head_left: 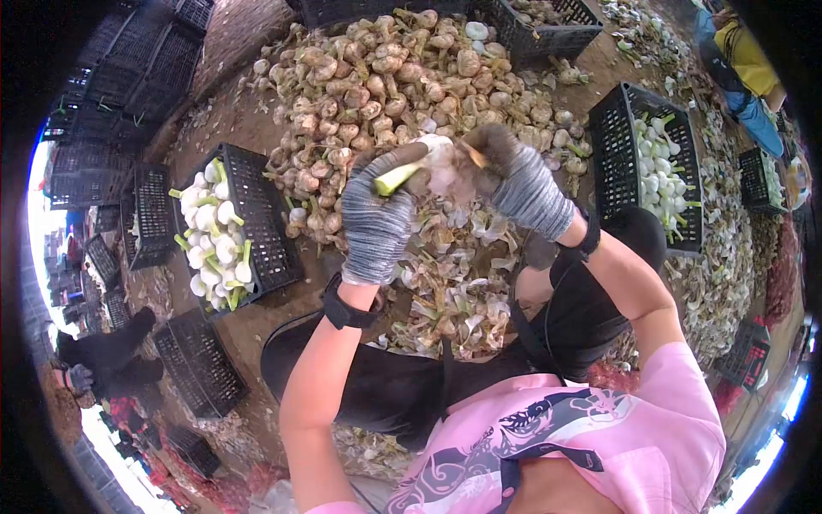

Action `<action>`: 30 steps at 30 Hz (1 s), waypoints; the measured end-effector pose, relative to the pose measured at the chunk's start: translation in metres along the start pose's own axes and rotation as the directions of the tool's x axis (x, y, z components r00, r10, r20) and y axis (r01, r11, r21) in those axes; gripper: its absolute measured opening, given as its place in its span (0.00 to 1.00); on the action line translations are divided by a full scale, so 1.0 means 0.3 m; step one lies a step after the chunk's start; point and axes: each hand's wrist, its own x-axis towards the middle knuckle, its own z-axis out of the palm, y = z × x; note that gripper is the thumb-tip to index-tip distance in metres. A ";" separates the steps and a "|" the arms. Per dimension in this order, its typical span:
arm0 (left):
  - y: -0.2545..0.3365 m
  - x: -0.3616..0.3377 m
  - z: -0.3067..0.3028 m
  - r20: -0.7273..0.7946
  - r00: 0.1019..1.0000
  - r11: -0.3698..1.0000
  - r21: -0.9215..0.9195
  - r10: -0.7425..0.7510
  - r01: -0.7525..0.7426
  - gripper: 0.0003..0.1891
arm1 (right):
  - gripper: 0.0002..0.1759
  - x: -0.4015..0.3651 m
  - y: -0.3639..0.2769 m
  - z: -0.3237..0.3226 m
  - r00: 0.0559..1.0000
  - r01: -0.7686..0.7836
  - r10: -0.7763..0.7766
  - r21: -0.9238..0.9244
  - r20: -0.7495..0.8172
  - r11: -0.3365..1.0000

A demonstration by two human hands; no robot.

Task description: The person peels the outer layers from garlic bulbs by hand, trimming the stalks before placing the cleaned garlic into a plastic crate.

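My left hand (377, 214), in a grey knitted glove with a dark palm, is closed around a garlic bulb (438, 147). The bulb is white, and its cut green stem (399, 178) points down and left past my thumb. Close against the bulb's right side is my right hand (518, 180), gloved alike, its fingers pinched together. A tan strip that looks like garlic skin (472, 155) shows at its fingertips. Motion blurs the space under the bulb. Beyond both hands lies a large heap of unpeeled garlic (368, 86).
Black crates of peeled white garlic stand at left (278, 244) and right (605, 154). Loose skins (458, 300) cover the ground between my legs. Another black crate (201, 364) sits at lower left, and stacked crates (141, 73) rise behind. A person in yellow (753, 64) is at upper right.
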 end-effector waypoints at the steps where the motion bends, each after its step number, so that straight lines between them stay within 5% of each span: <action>1: -0.001 0.000 -0.004 -0.010 1.000 1.000 -0.008 0.010 -0.010 0.12 | 0.22 0.013 0.047 -0.001 1.000 0.000 0.000 0.001 0.000 1.000; 3: -0.002 -0.002 -0.012 -0.028 0.999 0.999 -0.025 0.028 -0.028 0.11 | 0.22 0.047 0.108 -0.009 0.979 -0.052 0.105 0.285 -0.174 0.957; 5: -0.008 0.000 -0.009 -0.042 0.999 0.999 -0.010 0.031 -0.031 0.12 | 0.20 0.050 0.114 -0.031 0.973 -0.156 0.187 0.214 -0.138 0.964; 7: -0.019 0.001 -0.007 -0.042 0.998 0.999 0.003 0.047 -0.047 0.12 | 0.23 0.050 0.083 -0.006 0.975 -0.043 0.104 0.292 -0.195 0.955; 8: -0.017 0.000 -0.007 -0.042 0.998 0.999 0.002 0.046 -0.046 0.12 | 0.27 0.032 0.012 -0.015 0.978 -0.173 0.207 0.580 0.007 0.796; 11: 0.002 -0.007 -0.002 0.088 0.996 0.995 0.090 0.023 -0.031 0.11 | 0.30 0.007 -0.006 0.034 0.976 -0.217 0.206 0.415 0.072 0.883; 12: 0.010 -0.009 -0.001 0.078 0.996 0.995 0.092 0.033 -0.040 0.11 | 0.28 0.013 -0.033 0.001 0.947 -0.321 0.271 0.481 0.171 0.816; 17: -0.002 -0.007 -0.014 0.053 0.999 1.000 0.011 0.014 -0.014 0.12 | 0.21 0.033 0.026 -0.055 0.936 -0.323 0.198 0.490 0.291 0.809; 21: 0.001 -0.014 0.002 -0.015 0.996 0.996 -0.028 -0.088 0.087 0.11 | 0.20 0.007 -0.022 -0.026 0.967 -0.246 0.205 0.331 0.153 0.911; 24: -0.012 -0.021 0.005 -0.006 0.997 0.981 0.177 0.076 -0.074 0.11 | 0.20 -0.004 -0.039 0.008 0.993 -0.115 0.111 0.096 0.043 0.989; 27: -0.004 -0.019 0.003 -0.043 0.998 0.998 -0.052 -0.041 0.038 0.11 | 0.19 0.014 0.071 0.007 0.995 -0.097 0.096 0.234 0.015 0.967; 29: -0.006 -0.016 -0.001 -0.034 0.999 0.999 -0.034 -0.015 0.014 0.10 | 0.18 0.030 0.118 -0.009 0.993 -0.102 0.108 0.142 -0.038 0.985; 30: -0.003 -0.014 -0.002 -0.031 1.000 1.000 0.000 0.003 -0.003 0.10 | 0.17 0.034 0.120 -0.011 0.986 -0.119 0.150 0.324 -0.072 0.938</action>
